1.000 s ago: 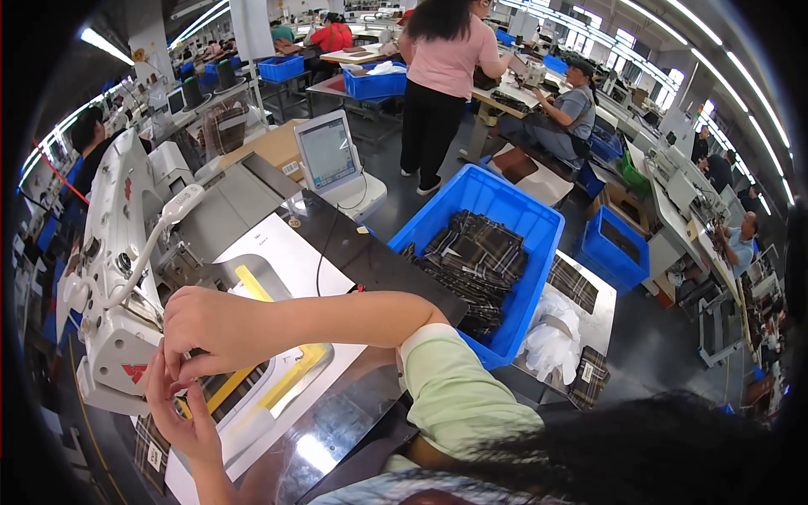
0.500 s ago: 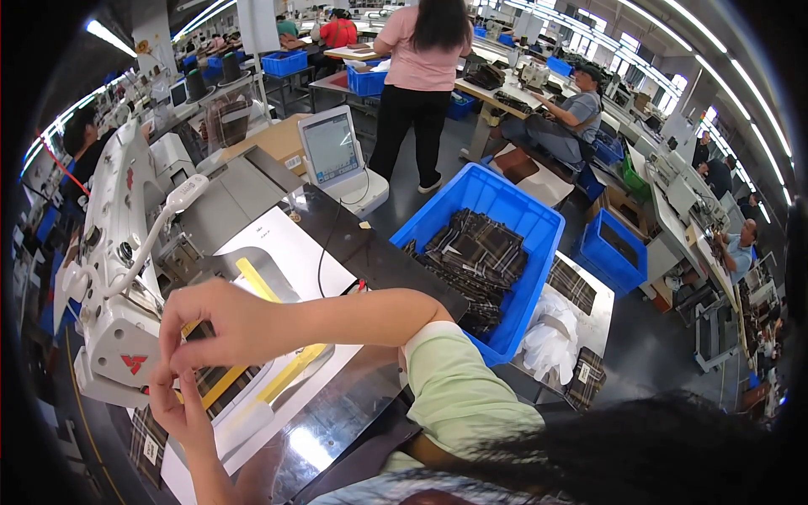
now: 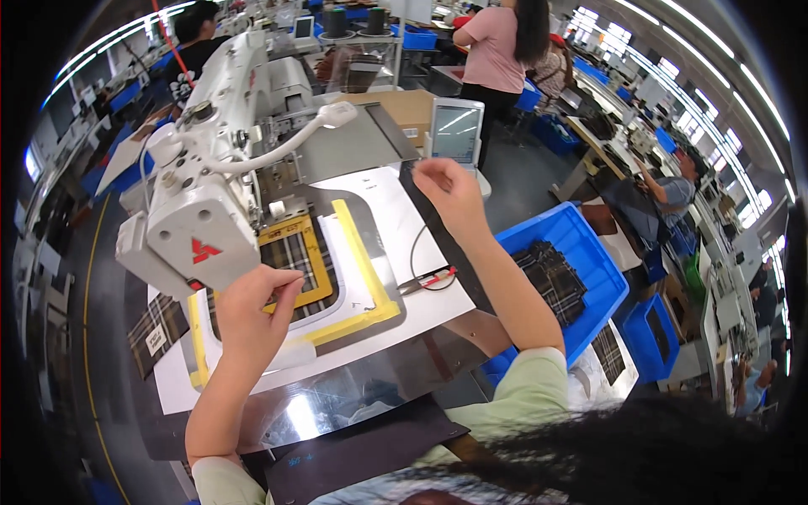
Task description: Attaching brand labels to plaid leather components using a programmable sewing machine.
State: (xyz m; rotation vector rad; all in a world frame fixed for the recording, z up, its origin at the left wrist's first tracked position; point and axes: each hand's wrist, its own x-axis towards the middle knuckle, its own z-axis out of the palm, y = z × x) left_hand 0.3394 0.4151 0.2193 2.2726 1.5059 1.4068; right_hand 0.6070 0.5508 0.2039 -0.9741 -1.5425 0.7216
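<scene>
My left hand (image 3: 257, 311) is closed in a pinch above the near left part of a yellow frame (image 3: 323, 257); whatever its fingertips hold is too small to make out. Brown plaid fabric (image 3: 313, 263) shows inside that frame. Farther right, my right hand (image 3: 453, 198) is raised near the tablet-like screen (image 3: 454, 133), thumb and fingers pressed together, and I cannot make out anything between them. A white sewing machine (image 3: 198, 240) stands beyond my left hand. Yellow tape (image 3: 364, 252) edges the template around the frame. Thread snips (image 3: 427, 280) with red on the handles lie right of it.
A blue bin (image 3: 602, 252) of folded plaid pieces (image 3: 551, 282) stands right of the table. Another plaid piece (image 3: 156, 332) hangs at the table's left edge. A lamp on a bent white arm (image 3: 286, 151) reaches over the machine bed. People sit and stand beyond.
My hands were together beside the machine head; now they are apart, the right one moved far right and away. My view has turned left, showing more of the frame and template.
</scene>
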